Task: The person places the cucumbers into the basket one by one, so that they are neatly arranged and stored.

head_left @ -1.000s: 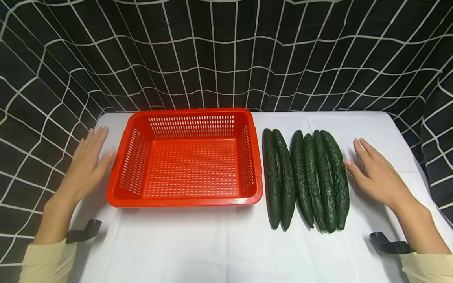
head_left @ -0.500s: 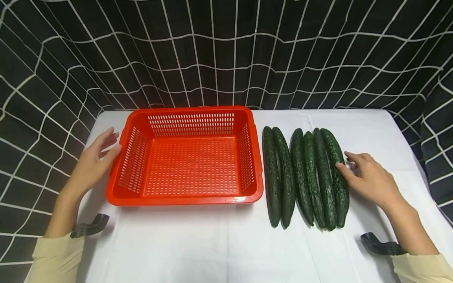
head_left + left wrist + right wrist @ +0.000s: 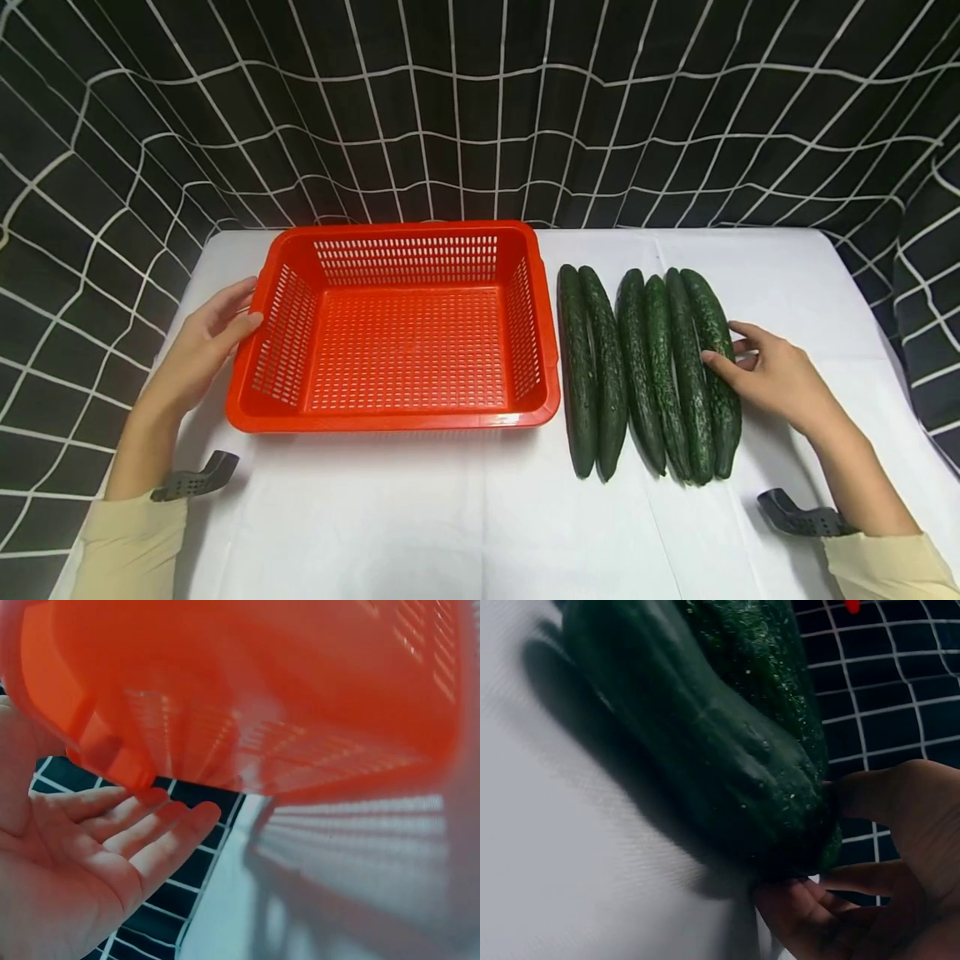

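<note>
My left hand is at the left rim of a red perforated plastic basket. In the head view its thumb lies over the rim; the left wrist view shows nearly straight fingers just under the rim's lug, touching or almost so. Several dark green cucumbers lie side by side right of the basket. On the rightmost cucumber, my right hand has its thumb across the top and curled fingers along the outer side. In the right wrist view that cucumber fills the middle, its near end between thumb and fingers.
Two cucumbers lie nearest the basket, a small gap from the others. Everything stands on a white cloth. Black fabric with a white grid rises behind and at both sides. Dark wrist mounts stick out from both sleeves.
My left hand has moved right and inward, onto the basket's rim. The right hand has moved left from beside the cucumbers, and its fingers have curled round the outermost one.
</note>
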Tool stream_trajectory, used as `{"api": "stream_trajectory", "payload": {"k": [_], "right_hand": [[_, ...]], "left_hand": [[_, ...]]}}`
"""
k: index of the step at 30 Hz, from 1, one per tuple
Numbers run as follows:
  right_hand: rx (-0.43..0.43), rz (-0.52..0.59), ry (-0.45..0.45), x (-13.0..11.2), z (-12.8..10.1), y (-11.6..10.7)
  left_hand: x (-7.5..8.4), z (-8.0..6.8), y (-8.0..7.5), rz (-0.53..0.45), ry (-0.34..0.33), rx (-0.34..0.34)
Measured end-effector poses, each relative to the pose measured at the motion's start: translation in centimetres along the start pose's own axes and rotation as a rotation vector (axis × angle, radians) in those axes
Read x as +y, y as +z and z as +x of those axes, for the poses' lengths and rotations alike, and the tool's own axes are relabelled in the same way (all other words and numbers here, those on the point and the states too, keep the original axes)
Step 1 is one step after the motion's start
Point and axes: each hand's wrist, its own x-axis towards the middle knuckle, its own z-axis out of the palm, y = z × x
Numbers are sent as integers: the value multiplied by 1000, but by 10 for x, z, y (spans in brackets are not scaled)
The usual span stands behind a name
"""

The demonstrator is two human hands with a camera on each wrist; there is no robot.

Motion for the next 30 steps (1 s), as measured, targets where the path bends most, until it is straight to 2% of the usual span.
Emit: {"api": "stream_trajectory", "payload": {"k": [3,7,12,18,25,30], "right_hand": [[-29,42,43,0,-2,2],[-37,81,74,0,-4,4],[6,87,82,1,-1,2],[6,92,122,1,-1,-2],[-55,7,127,-3,1,-8],[-63,-68,109,-11,9,-12]], "left_hand": [[-3,-3,2,-63,26,-3],[-7,-8,4,-78,39,4],[-10,-5,4,-158,64,1],[-12,-1,7,-277,46,-37],[-12,-2,11,-426,39,-78],[-12,-4,12,-455,40,-73]]}}
